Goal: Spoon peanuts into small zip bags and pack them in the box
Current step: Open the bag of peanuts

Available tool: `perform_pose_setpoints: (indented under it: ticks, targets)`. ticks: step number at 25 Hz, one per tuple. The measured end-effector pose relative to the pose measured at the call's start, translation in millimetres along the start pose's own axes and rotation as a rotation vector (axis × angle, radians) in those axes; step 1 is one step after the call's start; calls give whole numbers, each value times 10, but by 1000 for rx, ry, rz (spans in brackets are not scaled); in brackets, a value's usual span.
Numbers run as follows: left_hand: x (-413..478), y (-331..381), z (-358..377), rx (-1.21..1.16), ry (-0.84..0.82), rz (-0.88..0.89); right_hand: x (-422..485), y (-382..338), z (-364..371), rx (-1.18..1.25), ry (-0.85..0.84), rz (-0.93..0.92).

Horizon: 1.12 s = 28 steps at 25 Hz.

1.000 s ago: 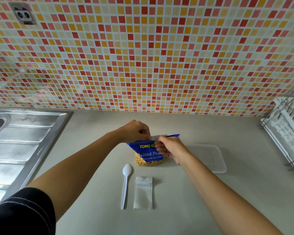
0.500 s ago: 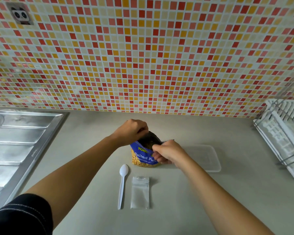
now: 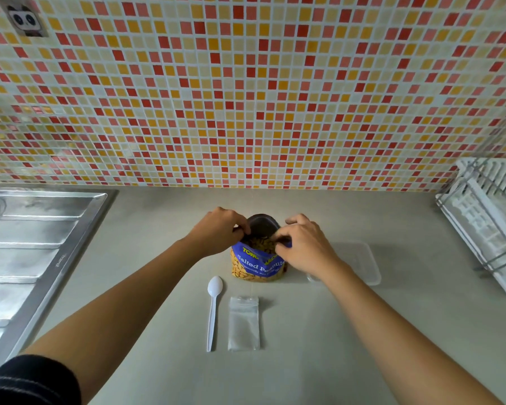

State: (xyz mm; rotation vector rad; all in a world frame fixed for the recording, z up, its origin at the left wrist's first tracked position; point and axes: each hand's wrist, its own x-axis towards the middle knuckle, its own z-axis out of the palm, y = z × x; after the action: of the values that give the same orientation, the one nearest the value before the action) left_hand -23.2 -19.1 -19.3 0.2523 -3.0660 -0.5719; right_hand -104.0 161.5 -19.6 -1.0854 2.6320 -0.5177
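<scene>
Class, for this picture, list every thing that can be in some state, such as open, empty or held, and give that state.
Peanut bag: upright, mouth held open, peanuts inside.
Left hand: pinches the mouth's left edge.
Right hand: pinches the mouth's right edge.
Spoon: lying flat, empty, untouched.
Zip bag: lying flat, empty, untouched.
Box: appears empty, untouched.

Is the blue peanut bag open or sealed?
Open. The peanut bag has its mouth spread wide with peanuts visible inside; the left hand and right hand each pinch one side of its rim.
</scene>
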Motion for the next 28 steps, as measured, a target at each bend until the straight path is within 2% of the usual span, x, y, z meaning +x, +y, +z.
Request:
perform_pose_setpoints:
  ticks: [1,3,9,14,18,21,25,28]
  targets:
    - [-5,1,-3,-14,-30,-64,33,20,-3,4,-64,13]
    - [14,13,-12,-56,-50,-129,97,25,-38,43,-89,46]
    - [-4,67,-33,-64,-118,-146,152,47,-146,179,-179,131]
    - [-85,72,46,-161,67,-121,143,113,-96,257,-61,83]
    - [-104,60,181,-16,205,-147,129,144,-39,275,-27,66]
    - [-78,47,213,-28,208,-166,140,166,-1,272,6,-4]
    - [-56,62,180,-67,226,-243,149,194,27,256,45,5]
    - [-146,112,204,-145,310,-289,86,181,104,151,178,-45]
